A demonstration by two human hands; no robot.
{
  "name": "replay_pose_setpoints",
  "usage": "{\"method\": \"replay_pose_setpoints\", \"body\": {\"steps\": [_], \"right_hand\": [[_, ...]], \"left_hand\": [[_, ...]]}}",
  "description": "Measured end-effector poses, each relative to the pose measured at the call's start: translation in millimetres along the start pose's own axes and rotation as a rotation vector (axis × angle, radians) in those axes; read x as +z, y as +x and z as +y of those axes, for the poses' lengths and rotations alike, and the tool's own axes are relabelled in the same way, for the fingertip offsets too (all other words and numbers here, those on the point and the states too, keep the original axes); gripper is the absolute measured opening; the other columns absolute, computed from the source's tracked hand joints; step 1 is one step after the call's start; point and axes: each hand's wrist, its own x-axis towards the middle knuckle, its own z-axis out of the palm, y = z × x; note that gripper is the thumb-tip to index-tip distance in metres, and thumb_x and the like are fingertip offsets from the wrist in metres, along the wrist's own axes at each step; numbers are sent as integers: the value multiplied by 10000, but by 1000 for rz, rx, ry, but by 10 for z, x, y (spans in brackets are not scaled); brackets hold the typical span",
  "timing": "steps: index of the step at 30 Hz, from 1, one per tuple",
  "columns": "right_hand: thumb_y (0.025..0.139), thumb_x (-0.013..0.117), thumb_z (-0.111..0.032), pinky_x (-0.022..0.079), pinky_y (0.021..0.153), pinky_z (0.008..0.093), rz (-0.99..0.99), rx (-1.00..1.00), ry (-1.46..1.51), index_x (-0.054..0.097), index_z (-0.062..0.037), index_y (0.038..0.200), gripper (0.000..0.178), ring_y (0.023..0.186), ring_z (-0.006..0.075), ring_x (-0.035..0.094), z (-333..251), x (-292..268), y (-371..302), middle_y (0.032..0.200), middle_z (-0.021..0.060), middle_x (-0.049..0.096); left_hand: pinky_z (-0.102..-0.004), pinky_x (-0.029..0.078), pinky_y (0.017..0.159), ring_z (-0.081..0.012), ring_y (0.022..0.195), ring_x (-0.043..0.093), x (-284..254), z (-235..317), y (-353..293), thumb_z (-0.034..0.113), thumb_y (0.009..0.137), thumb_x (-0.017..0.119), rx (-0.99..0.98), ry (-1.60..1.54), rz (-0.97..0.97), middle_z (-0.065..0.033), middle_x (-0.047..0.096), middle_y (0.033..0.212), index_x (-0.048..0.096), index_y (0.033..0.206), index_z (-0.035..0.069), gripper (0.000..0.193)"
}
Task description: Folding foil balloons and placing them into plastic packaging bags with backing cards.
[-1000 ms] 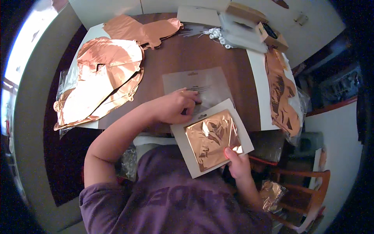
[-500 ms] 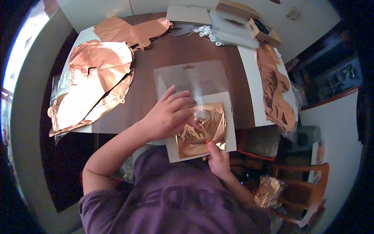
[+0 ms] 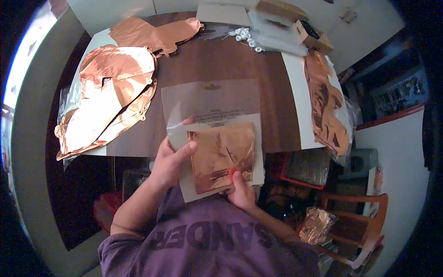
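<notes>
Compared with half a second earlier, the left hand (image 3: 170,159) has moved off the foil to the left edge of a clear plastic sleeve (image 3: 207,99), and sleeve and card have shifted left and nearer the body. That hand is partly closed, thumb in front and fingers behind, pinching the sleeve. The right hand (image 3: 241,191) is partly closed too, thumb pressing the lower right of a folded copper foil packet (image 3: 217,152), fingers mostly hidden beneath. The packet lies on a pale card (image 3: 186,177), held at the near edge of the brown tabletop (image 3: 221,69). Whether the card is fully inside the sleeve is impossible to tell.

Flat copper foil balloons (image 3: 117,69) lie along the tabletop's left edge, and another foil balloon (image 3: 330,117) along its right edge.

Several things could go wrong. The limp sleeve might snag on a card corner and buckle, because the two seem slightly skewed. The right thumb's pressure could crease the thin foil. If the right grip loosens, the slick packet could slide past the near edge toward the floor.
</notes>
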Motion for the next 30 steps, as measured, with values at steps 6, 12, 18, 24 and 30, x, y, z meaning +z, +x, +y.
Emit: {"method": "replay_pose_setpoints", "body": {"steps": [6, 12, 18, 24, 30], "right_hand": [[927, 547, -540, 334, 1098, 405, -727, -114, -400, 365, 7, 1433, 767, 1304, 245, 431, -99, -1077, -90, 1419, 140, 465], [971, 493, -442, 458, 948, 359, -320, -104, 26, 348, 30, 1426, 672, 1087, 234, 593, -1056, -476, 129, 1239, 165, 593], [1000, 515, -286, 400, 1011, 309, 82, -72, -416, 520, 53, 1287, 444, 1139, 191, 552, -588, -403, -102, 1261, 117, 594], [970, 560, -182, 440, 970, 294, -219, 222, -395, 421, 56, 1380, 494, 1155, 163, 543, -829, -372, -587, 1232, 85, 578], [920, 562, -66, 480, 922, 328, -379, 53, -165, 339, 28, 1408, 545, 1073, 190, 595, -914, -232, -330, 1232, 124, 576]], "left_hand": [[-300, 436, 949, -149, 1053, 572, -344, -125, -304, 89, 845, 697, -263, 182, 111, -54, 598, 1180, 390, 1412, -6, 652], [-327, 419, 985, -178, 1121, 546, -191, -175, -178, 295, 935, 599, -344, 6, -59, -77, 586, 1206, 413, 1394, -8, 580], [-326, 412, 963, -176, 1091, 527, -264, -200, -561, 395, 992, 452, -392, 390, 12, -81, 577, 1189, 490, 1313, 31, 486], [-312, 373, 1009, -168, 1140, 487, -379, -316, -1056, 278, 996, 501, -423, 105, 84, -56, 512, 1290, 371, 1419, 50, 497], [-432, 344, 1042, -320, 1268, 414, -244, -255, -892, 256, 794, 780, 46, 637, 155, -245, 381, 1381, 141, 1516, 70, 983]]}}
